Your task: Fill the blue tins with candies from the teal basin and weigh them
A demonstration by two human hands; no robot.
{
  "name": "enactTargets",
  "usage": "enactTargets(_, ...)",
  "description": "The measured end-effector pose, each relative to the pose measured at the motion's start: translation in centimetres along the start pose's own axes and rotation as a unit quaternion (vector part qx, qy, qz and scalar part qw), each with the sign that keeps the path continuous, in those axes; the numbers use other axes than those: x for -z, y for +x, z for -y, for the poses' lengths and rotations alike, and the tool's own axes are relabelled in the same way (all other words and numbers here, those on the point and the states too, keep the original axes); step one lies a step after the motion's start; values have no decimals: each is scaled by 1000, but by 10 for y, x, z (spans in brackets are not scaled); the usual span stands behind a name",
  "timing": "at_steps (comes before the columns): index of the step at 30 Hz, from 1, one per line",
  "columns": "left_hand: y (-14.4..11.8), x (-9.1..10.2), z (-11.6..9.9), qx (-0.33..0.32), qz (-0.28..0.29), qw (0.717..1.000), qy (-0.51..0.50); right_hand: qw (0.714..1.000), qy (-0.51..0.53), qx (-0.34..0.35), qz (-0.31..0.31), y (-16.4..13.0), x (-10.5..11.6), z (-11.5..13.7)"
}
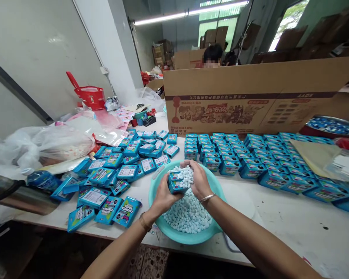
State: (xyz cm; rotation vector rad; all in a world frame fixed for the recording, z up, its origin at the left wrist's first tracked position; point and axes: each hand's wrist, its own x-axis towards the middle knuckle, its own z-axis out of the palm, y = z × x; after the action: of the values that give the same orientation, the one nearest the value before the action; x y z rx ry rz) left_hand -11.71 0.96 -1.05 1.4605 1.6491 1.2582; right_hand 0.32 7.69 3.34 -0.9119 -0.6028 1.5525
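A teal plastic basin (213,232) full of small pale blue candies (189,215) sits at the table's near edge. Over it my left hand (163,197) grips a small open blue box (176,185), heaped with candies. My right hand (199,179) cups a handful of candies against the top of that box. A loose heap of flat blue boxes (116,174) lies left of the basin. Filled upright blue boxes (250,157) stand in rows to the right.
A large open cardboard carton (250,100) stands behind the rows; a person's head shows behind it. Plastic bags (46,145) and a red bucket (90,97) lie at the far left. A tray of blue items (331,126) sits at the right edge.
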Motion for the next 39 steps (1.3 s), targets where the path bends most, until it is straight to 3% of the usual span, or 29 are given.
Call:
enactTargets(11,6,4,-1,-53,26,998,25,998,-43,20,44,0,1,1)
enactTargets(22,8,5,-6,-28,55,996,68,992,-90,1,85,-3,0,0)
enactTargets(26,8,13,0,-9,73,997,-39,992,-75,5,106,0,10,15)
enactTargets(30,2,26,6,11,116,976,-186,986,-153,-4,64,18,49,22)
enactTargets(32,-2,30,9,28,127,965,-228,957,-278,-30,78,26,74,18)
enactTargets(34,-7,33,12,55,125,956,-258,889,-433,-27,147,31,94,10)
enactTargets(36,-11,33,14,77,117,953,-269,784,-575,5,232,30,104,3)
enactTargets(39,-18,34,11,77,114,958,-251,613,-727,34,309,21,101,-5)
